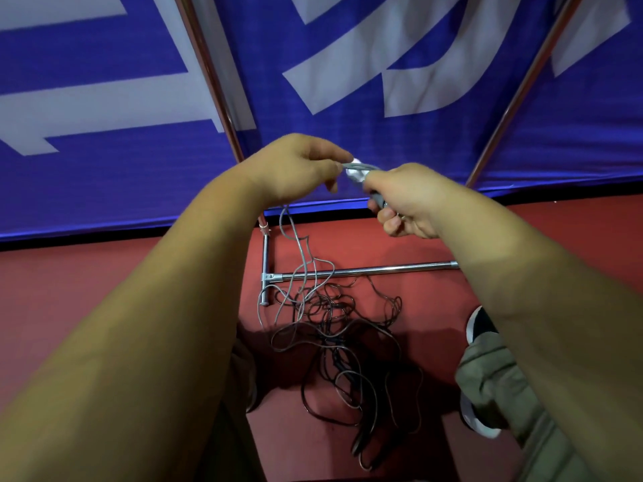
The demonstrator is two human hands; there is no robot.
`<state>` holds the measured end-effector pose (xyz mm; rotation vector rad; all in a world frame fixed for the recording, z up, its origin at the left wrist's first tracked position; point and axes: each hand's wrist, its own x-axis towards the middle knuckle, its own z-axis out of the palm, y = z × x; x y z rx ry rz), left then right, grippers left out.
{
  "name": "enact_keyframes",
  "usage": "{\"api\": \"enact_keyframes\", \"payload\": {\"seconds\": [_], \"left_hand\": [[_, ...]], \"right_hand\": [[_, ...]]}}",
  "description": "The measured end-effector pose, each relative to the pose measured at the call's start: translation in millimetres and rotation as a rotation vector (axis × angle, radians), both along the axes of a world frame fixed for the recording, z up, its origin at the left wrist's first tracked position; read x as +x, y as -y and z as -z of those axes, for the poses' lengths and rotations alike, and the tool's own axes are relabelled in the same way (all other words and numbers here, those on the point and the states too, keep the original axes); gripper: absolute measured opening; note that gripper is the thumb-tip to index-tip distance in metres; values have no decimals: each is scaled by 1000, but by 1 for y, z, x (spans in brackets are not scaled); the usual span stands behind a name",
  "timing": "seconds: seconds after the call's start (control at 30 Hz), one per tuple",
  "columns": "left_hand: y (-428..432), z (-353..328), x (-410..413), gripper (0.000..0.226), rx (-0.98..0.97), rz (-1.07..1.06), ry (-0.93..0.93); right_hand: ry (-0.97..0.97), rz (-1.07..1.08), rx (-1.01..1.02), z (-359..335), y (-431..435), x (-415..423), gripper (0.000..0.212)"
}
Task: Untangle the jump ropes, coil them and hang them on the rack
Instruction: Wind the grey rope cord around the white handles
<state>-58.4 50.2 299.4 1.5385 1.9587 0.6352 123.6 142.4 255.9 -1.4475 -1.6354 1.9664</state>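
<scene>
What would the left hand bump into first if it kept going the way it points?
The left hand points toward the right hand, so probably that, right behind the grey rope they both hold.

The grey rope [356, 171] hangs from up high in the middle, down to a messy pile at 6 o'clock. Black ropes [335, 354] lie tangled there. The shiny rack [365, 270] stands just behind, at 12 o'clock.

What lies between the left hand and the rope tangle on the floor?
In the head view, a grey rope hangs from the left hand to the tangle, crossing the rack's chrome base bar.
</scene>
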Motion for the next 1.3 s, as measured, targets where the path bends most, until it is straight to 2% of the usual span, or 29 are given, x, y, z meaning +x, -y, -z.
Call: {"api": "enact_keyframes", "payload": {"seconds": [0.1,0.23,0.3,0.37,0.5,0.57,0.7,0.77,0.9,1.03,1.13,1.3], "left_hand": [[0,4,1,19,-43,-43,-50],[0,6,1,8,-57,-145,55],[0,3,2,5,-57,-152,124],[2,0,4,11,-70,-147,206],[3,-1,7,27,-138,-69,166],[3,-1,11,31,-197,-44,242],[3,1,17,38,-227,-47,268],[2,3,18,47,-206,-54,432],[-1,5,17,42,-10,-5,794],[-4,3,15,53,-1,56,941],[0,4,7,40,-28,132,773],[6,2,0,19,-187,123,242]], "right_hand": [[-65,73,28,-9,-1,-2,18],[-129,123,42,-13,0,-7,58],[-145,159,48,-11,0,-8,66],[-150,174,61,-12,1,-7,62],[-178,141,105,-16,3,-6,49],[-205,118,132,-20,5,-6,45],[-254,105,170,-24,5,-6,44],[-252,126,190,-24,4,-6,41],[-253,171,162,-22,-3,-4,43],[-311,188,91,-23,-5,-4,51],[-337,190,69,-28,-7,-1,39],[-288,135,104,-32,0,2,41]]}}
